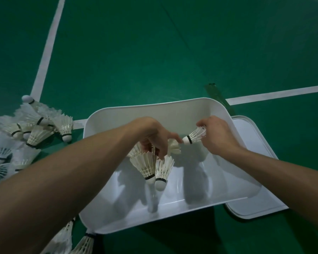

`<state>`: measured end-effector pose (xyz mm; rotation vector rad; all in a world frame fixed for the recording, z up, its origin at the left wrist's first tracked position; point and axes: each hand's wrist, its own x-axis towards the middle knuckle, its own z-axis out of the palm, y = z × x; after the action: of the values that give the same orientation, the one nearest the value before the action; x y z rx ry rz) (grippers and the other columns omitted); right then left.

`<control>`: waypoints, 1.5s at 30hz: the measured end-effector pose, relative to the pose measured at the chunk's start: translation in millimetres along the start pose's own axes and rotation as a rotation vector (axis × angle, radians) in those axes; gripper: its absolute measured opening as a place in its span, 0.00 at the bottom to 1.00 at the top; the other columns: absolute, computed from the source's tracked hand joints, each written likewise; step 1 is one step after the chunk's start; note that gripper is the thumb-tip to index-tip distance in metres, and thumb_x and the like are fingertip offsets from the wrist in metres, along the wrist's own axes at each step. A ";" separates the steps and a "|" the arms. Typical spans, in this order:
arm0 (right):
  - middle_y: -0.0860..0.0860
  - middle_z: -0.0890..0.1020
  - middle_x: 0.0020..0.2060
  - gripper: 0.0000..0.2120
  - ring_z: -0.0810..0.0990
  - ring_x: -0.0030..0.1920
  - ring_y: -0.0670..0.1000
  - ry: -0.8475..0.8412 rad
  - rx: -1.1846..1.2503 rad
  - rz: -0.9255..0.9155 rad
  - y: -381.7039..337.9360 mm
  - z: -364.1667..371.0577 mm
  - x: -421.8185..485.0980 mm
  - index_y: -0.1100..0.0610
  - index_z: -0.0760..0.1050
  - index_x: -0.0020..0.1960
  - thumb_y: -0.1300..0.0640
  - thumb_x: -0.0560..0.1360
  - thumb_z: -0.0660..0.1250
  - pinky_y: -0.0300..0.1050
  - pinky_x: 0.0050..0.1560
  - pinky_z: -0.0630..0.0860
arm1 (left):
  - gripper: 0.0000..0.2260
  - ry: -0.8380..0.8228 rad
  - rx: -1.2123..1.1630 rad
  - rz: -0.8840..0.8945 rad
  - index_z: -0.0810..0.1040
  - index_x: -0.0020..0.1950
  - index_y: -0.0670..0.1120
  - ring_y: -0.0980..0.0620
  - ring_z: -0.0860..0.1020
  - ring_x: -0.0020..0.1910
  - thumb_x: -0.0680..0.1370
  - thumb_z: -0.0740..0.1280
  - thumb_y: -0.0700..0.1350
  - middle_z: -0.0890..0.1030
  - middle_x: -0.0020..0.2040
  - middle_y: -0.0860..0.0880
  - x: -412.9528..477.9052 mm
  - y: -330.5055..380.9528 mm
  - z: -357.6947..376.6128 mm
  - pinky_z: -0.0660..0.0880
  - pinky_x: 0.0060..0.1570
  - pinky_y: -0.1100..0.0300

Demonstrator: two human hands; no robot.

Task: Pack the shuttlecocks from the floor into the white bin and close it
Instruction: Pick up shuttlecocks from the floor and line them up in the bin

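Observation:
The white bin (173,109) stands open on the green floor in front of me. Over its middle, my left hand (154,136) grips a bunch of several white feather shuttlecocks (151,166) that hang cork-down into the bin. My right hand (217,134) pinches one shuttlecock (194,137) by its feathers, cork pointing left toward my left hand's fingertips. A heap of shuttlecocks (33,127) lies on the floor left of the bin. More shuttlecocks (75,241) lie by the bin's near left corner.
The bin's white lid (253,143) lies flat on the floor against the bin's right side, partly under it. White court lines (50,44) cross the green floor at the left and behind the bin.

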<state>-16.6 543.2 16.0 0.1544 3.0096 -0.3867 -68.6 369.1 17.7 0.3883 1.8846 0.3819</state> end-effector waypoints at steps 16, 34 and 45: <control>0.52 0.83 0.54 0.18 0.81 0.54 0.54 -0.153 0.243 0.124 -9.2 31.3 16.2 0.53 0.80 0.58 0.63 0.68 0.72 0.48 0.58 0.77 | 0.41 0.038 -0.078 0.028 0.54 0.72 0.69 0.52 0.75 0.31 0.74 0.66 0.31 0.74 0.45 0.48 -2.8 -13.2 -1.1 0.74 0.31 0.61; 0.59 0.81 0.46 0.23 0.80 0.44 0.57 -0.320 0.648 0.282 -12.0 58.4 30.0 0.59 0.75 0.61 0.73 0.68 0.70 0.48 0.45 0.80 | 0.40 0.034 -0.054 -0.057 0.54 0.73 0.68 0.50 0.75 0.34 0.75 0.65 0.32 0.73 0.60 0.40 -5.2 -50.3 5.6 0.75 0.36 0.57; 0.52 0.81 0.47 0.22 0.81 0.47 0.53 -0.199 0.626 0.220 -2.8 24.2 22.9 0.53 0.75 0.56 0.65 0.66 0.76 0.47 0.51 0.80 | 0.40 0.175 -0.167 0.015 0.56 0.73 0.64 0.51 0.78 0.37 0.73 0.68 0.32 0.72 0.63 0.44 -20.8 -48.3 10.4 0.78 0.31 0.60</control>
<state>-37.3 536.3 -9.3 0.4556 2.5408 -1.2178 -56.0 317.5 10.3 0.2635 2.0029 0.5945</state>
